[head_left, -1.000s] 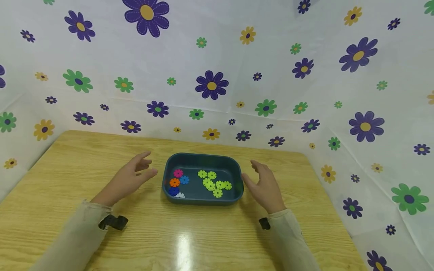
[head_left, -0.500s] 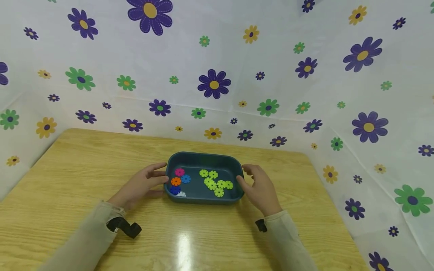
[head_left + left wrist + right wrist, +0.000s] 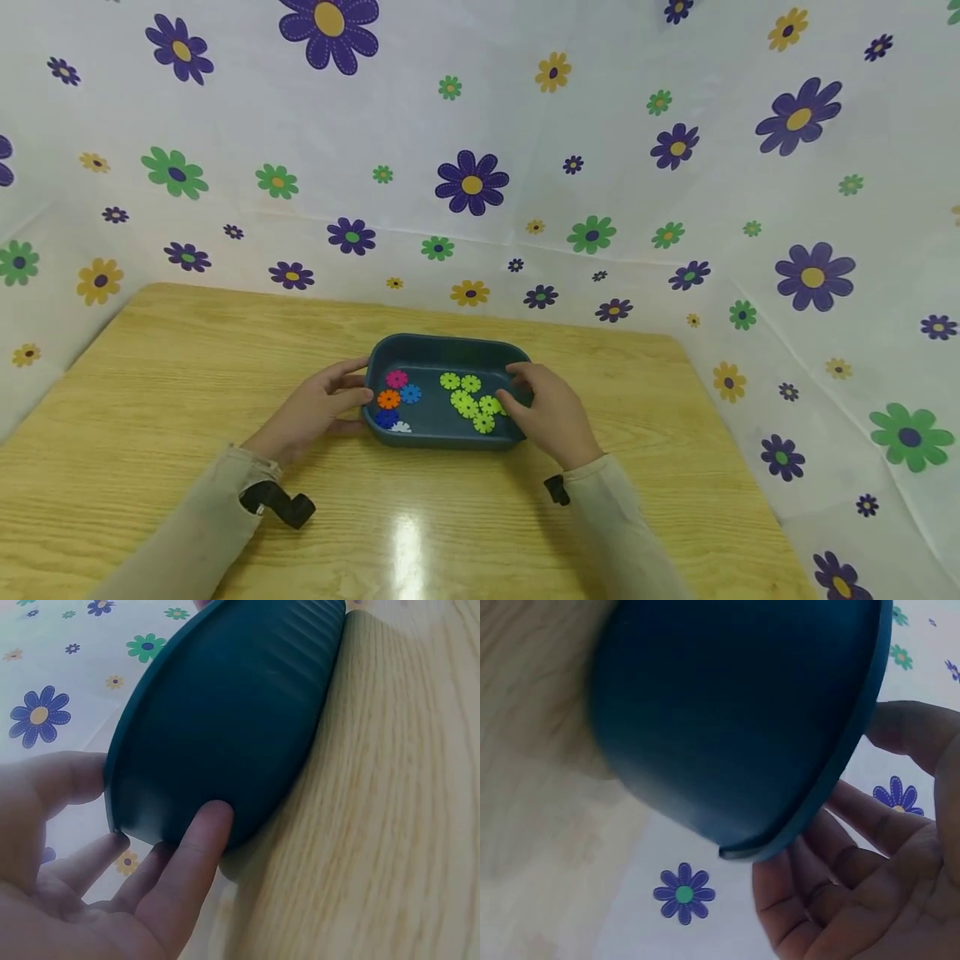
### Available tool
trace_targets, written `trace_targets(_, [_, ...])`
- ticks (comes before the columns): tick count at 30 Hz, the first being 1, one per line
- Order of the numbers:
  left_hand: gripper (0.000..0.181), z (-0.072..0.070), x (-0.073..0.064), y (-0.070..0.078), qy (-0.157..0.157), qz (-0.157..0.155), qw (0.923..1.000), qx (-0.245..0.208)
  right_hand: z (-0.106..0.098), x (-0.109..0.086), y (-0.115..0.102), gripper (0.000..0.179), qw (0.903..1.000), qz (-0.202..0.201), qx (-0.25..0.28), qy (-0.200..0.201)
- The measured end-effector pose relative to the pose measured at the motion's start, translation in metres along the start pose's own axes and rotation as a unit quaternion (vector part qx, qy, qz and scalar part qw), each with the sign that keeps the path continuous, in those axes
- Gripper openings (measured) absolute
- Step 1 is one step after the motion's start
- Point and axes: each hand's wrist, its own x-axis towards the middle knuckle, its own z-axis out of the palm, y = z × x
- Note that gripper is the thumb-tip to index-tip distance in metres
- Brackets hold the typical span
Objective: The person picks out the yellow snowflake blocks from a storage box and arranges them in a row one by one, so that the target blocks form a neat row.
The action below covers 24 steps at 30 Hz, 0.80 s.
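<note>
A dark teal plastic tub [image 3: 450, 442] sits on the table, holding flat notched building discs. Yellow-green discs [image 3: 470, 383] cluster right of its middle, the rightmost partly covered by the right thumb. Toward the left end lie a pink disc [image 3: 396, 379], an orange disc [image 3: 388, 400], a light blue disc [image 3: 410, 393], a dark blue disc [image 3: 387, 419] and a white disc [image 3: 401, 427]. My left hand [image 3: 311, 408] touches the tub's left end with loosely extended fingers. My right hand [image 3: 555, 412] reaches over the right rim, thumb and fingers spread apart, with nothing held between them.
The wooden table [image 3: 225, 350] extends around the tub on all sides. White flower-printed cloth [image 3: 525, 150] rises behind it and along both sides. A black wrist strap [image 3: 277, 502] with a small mount sticks out from the left sleeve.
My left hand has moved right, onto the tub's left end. My right hand has moved left from beside the tub to over its right end. The discs keep their places.
</note>
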Motion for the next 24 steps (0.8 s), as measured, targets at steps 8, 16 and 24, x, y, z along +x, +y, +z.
trace_targets(8, [0.067, -0.003, 0.002, 0.000, 0.005, 0.001, 1.0000, 0.006, -0.004, 0.015, -0.023, 0.042, 0.9972, 0.027, 0.044, -0.054])
trace_targets(16, [0.067, -0.002, 0.002, -0.003, 0.002, 0.005, 1.0000, 0.004, -0.009, 0.035, -0.030, 0.042, 0.9889, 0.082, 0.044, -0.116])
trace_targets(24, [0.066, 0.001, 0.000, -0.002, 0.003, 0.003, 1.0000, 0.001, 0.006, 0.043, -0.038, 0.043, 0.9819, 0.108, 0.023, -0.154])
